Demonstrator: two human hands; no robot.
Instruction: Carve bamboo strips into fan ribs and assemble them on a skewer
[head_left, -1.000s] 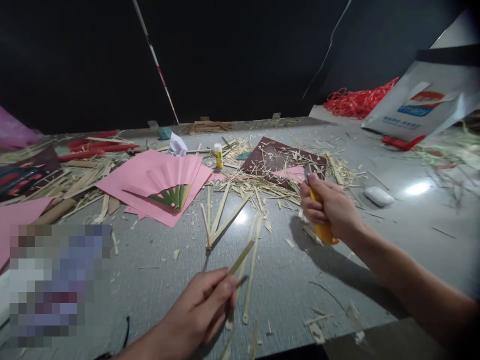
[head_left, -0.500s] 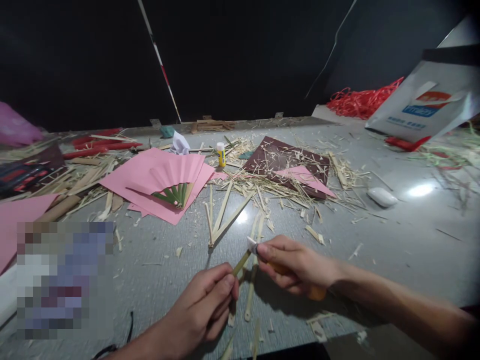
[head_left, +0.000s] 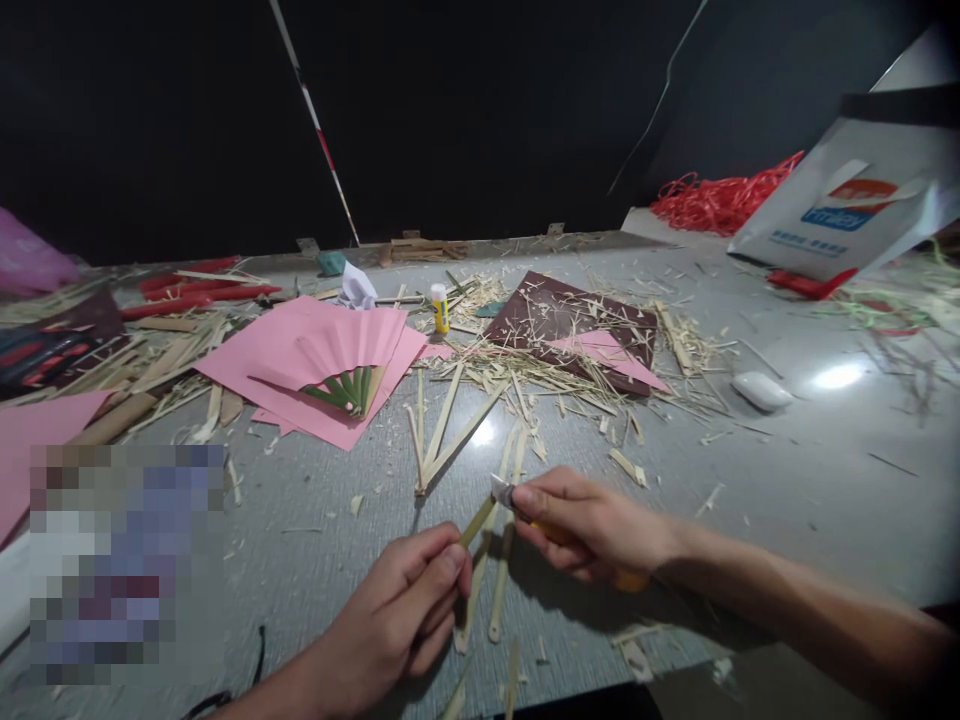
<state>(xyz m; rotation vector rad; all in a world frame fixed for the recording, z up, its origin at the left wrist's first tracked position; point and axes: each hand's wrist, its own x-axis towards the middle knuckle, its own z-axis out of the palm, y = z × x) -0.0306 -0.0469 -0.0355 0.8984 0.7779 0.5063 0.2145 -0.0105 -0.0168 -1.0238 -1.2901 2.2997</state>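
Observation:
My left hand (head_left: 409, 610) is closed round a narrow green-tan bamboo strip (head_left: 478, 522), which points up and to the right. In my right hand (head_left: 589, 525) is a yellow-handled utility knife (head_left: 551, 532); its short blade lies at the strip's far end, and I cannot tell how deep it bites. Two pale bamboo strips (head_left: 504, 590), with holes at their near ends, lie on the table under the hands. Just beyond, several joined strips (head_left: 450, 430) spread out from one point. To their left a pink folded paper fan (head_left: 349, 365) with green ribs rests on pink sheets (head_left: 244, 355).
A yellow glue stick (head_left: 439, 310) stands behind the strips. Shavings cover a dark brown sheet (head_left: 525, 315) and lie scattered over the table (head_left: 315, 560). On the right are a white computer mouse (head_left: 761, 391), a white bag (head_left: 817, 210) and red plastic string (head_left: 724, 200).
My right hand has come in from the right with the knife, bringing its blade to the strip's tip. My left hand has kept hold of the strip, almost in place.

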